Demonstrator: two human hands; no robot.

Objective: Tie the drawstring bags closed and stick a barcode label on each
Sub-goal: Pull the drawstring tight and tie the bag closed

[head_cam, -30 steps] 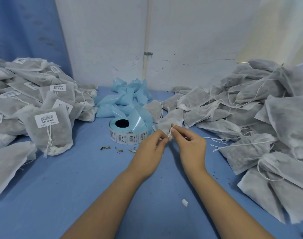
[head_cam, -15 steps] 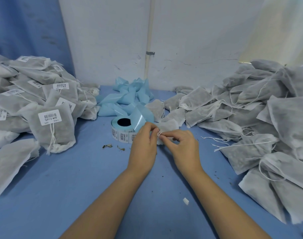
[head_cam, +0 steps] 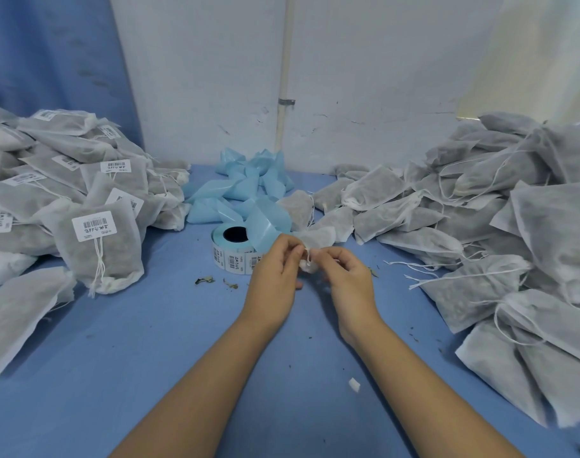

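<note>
A small white drawstring bag (head_cam: 320, 238) lies on the blue table (head_cam: 150, 342) at the centre, its gathered neck between my hands. My left hand (head_cam: 275, 272) pinches the white drawstring (head_cam: 308, 256) at the neck. My right hand (head_cam: 346, 276) pinches the same string from the other side, fingers curled. The roll of barcode labels (head_cam: 232, 251) stands just left of my left hand, with a strip of blue backing paper (head_cam: 265, 223) curling up from it. Much of the bag is hidden behind my fingers.
A pile of labelled, tied bags (head_cam: 93, 239) fills the left side. A larger heap of unlabelled bags (head_cam: 480, 226) with loose strings covers the right. Used blue backing paper (head_cam: 249, 183) is heaped against the white wall. Dried crumbs (head_cam: 216, 282) and a white scrap (head_cam: 354, 385) lie on the table.
My hands have drawn closer together at the bag's neck and worked the string; the loop that stood up between my fingers a second ago is now short and tight.
</note>
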